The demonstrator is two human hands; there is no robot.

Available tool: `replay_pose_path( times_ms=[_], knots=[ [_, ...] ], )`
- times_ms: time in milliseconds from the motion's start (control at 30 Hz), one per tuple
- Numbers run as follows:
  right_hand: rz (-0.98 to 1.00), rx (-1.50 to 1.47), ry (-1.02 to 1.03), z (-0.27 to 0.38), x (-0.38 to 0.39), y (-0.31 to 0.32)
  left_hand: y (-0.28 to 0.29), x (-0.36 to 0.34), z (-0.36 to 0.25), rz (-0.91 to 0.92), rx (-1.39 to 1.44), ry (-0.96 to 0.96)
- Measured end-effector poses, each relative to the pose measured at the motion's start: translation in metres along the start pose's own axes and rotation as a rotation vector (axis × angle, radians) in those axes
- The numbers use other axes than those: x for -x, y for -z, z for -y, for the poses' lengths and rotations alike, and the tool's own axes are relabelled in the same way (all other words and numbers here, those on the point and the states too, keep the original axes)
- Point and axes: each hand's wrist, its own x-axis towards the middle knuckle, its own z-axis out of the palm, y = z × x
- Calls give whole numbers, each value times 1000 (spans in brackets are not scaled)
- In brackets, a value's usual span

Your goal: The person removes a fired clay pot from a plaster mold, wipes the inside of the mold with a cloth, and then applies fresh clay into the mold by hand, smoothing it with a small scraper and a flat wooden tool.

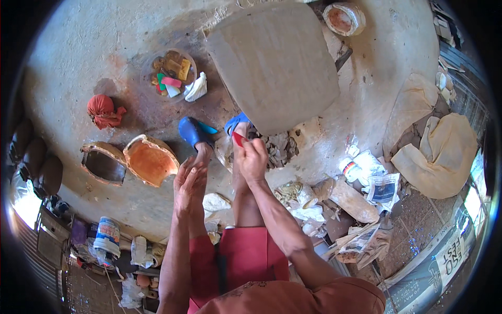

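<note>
My right hand [253, 158] grips a small red flat tool [238, 138], held near the lower edge of a large grey clay slab [274, 63] that lies on the floor. Just below the slab sits a heap of grey clay scraps [280, 146]. My left hand [189, 184] hangs open with its fingers spread, above my left leg and holding nothing. Blue sandals [192, 131] are on my feet, by the slab's near corner.
A round bowl [152, 65] with coloured scrapers and a white cloth [197, 88] stands to the left of the slab. Two broken orange pot halves [149, 159] and a red cloth bundle [103, 111] lie further left. Bags, newspaper [383, 189] and bottles crowd the right.
</note>
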Motion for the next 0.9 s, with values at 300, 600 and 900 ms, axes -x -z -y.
replay_pose_path(
  times_ms=[300, 600, 900],
  knots=[
    [-332, 557, -659, -176, -151, 105, 71, 12, -28, -82, -5, -66],
    [-273, 500, 19, -37, -361, 17, 103, 17, -17, -166, 51, -73],
    [424, 270, 936, 25, -263, 5, 53, 13, -3, -192, 185, -136]
  ],
)
